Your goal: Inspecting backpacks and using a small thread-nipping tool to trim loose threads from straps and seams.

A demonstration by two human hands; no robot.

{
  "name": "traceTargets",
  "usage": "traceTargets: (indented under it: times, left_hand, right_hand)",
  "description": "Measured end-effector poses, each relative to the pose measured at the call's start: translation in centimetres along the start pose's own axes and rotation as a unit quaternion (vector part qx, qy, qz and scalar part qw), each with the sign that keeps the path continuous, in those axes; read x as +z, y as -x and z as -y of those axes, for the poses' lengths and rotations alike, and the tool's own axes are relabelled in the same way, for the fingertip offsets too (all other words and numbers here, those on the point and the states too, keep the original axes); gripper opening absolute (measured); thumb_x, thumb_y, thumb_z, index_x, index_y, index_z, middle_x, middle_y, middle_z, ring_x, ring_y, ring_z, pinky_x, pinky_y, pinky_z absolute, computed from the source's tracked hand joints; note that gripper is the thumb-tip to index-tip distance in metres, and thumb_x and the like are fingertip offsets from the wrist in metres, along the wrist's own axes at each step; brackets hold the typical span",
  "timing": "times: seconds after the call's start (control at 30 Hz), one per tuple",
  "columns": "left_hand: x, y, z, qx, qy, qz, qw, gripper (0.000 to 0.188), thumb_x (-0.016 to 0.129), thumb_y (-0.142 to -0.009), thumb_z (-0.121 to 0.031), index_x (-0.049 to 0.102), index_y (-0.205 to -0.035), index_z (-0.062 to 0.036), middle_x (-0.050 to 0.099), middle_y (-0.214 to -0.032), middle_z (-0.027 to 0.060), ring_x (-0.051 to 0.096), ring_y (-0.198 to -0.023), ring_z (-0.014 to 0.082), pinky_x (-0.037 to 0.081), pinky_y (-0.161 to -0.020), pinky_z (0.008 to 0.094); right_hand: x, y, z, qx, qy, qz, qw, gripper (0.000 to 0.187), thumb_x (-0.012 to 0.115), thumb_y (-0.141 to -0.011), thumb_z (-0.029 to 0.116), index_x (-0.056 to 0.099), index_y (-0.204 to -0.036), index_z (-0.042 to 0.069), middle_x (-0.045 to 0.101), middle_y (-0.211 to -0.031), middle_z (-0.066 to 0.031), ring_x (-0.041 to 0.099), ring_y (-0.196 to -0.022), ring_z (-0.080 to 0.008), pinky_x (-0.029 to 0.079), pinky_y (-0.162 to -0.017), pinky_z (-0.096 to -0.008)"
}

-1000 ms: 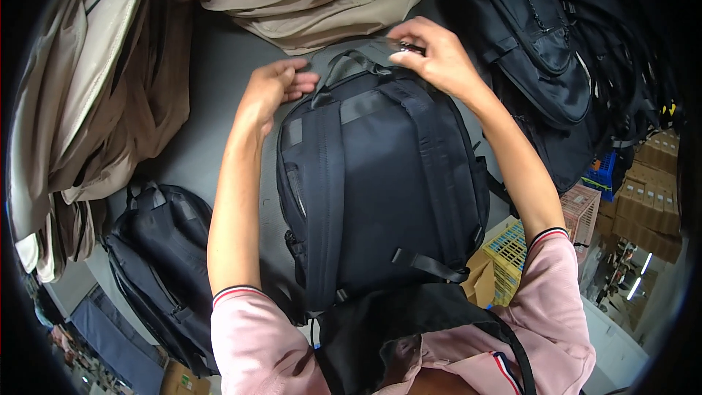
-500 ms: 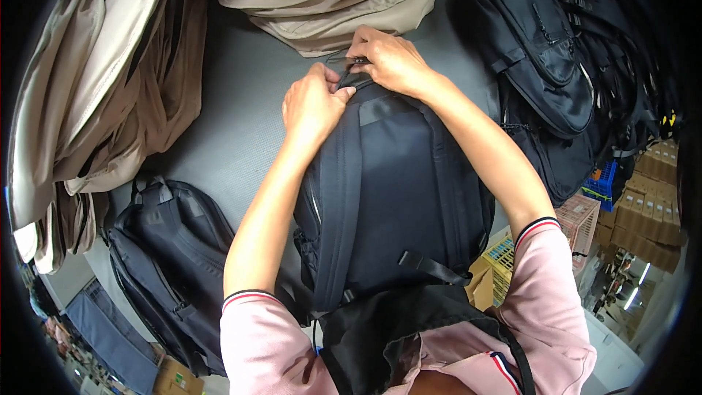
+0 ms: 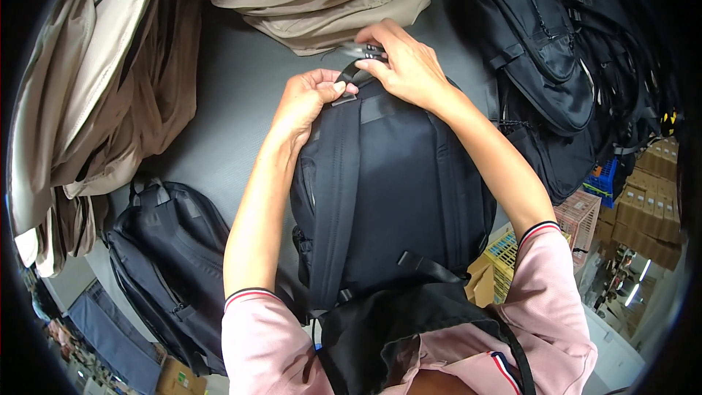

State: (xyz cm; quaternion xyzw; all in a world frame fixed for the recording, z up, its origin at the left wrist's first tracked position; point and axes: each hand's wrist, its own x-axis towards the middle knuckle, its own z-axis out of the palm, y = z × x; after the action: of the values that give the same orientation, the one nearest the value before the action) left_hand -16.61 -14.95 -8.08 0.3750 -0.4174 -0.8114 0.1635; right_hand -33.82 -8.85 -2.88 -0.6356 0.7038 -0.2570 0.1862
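Observation:
A black backpack point(image 3: 398, 190) lies in front of me, its shoulder straps facing up and its top away from me. At its top edge my left hand point(image 3: 306, 100) pinches the base of the carry handle point(image 3: 353, 72), a loop of dark webbing, between thumb and fingers. My right hand point(image 3: 409, 64) is closed around small thread snips point(image 3: 374, 51) just above that loop. Their dark body has pale marks, and the silvery tip is blurred. The right palm hides part of the snips.
Beige bags or fabric pieces point(image 3: 322, 0) are heaped at the far side and left. Another black backpack point(image 3: 172, 249) lies at the left on the grey table point(image 3: 234, 95). More black backpacks point(image 3: 526, 51) are piled at the right, above a yellow crate point(image 3: 501, 256) and cardboard boxes point(image 3: 647, 205).
My right hand has moved slightly right and turned, showing more of the snips. My left hand has shifted a little left and down, and the handle loop now stands up more visibly.

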Motion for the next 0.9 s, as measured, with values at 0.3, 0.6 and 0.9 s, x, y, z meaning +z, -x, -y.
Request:
traceTargets:
  times: [0.3,0.6,0.9]
  left_hand:
    - [0.4,-0.1,0.3,0.038,0.006,-0.001,0.999,0.021,0.056,-0.084,0.001,0.055,-0.105,0.0051,0.068,-0.087,0.0124,0.063,-0.082,0.0139,0.047,-0.081,0.0225]
    - [0.3,-0.2,0.5,0.036,0.017,0.002,0.999,0.023,0.055,-0.083,0.003,0.055,-0.106,0.0059,0.067,-0.086,0.0130,0.063,-0.084,0.0140,0.047,-0.081,0.0234]
    - [1.7,5.1,1.6,0.242,-0.376,-0.243,0.861,0.029,0.067,-0.080,-0.015,0.063,-0.105,-0.0011,0.065,-0.093,0.0137,0.063,-0.088,0.0242,0.047,-0.082,0.0333]
  right_hand:
    - [-0.8,0.9,-0.2,-0.075,0.065,0.054,0.994,0.016,0.064,-0.079,0.016,0.060,-0.092,0.007,0.056,-0.090,-0.0073,0.061,-0.079,-0.0296,0.047,-0.068,-0.0413]
    - [-0.3,1.2,-0.4,-0.109,0.065,-0.005,0.992,0.013,0.064,-0.077,0.012,0.063,-0.090,0.007,0.057,-0.087,-0.0066,0.061,-0.076,-0.0292,0.047,-0.065,-0.0413]
    - [-2.9,3.5,-3.8,0.053,-0.027,-0.149,0.987,0.022,0.068,-0.078,0.020,0.060,-0.094,0.008,0.059,-0.089,-0.0045,0.062,-0.075,-0.0203,0.049,-0.075,-0.0314]
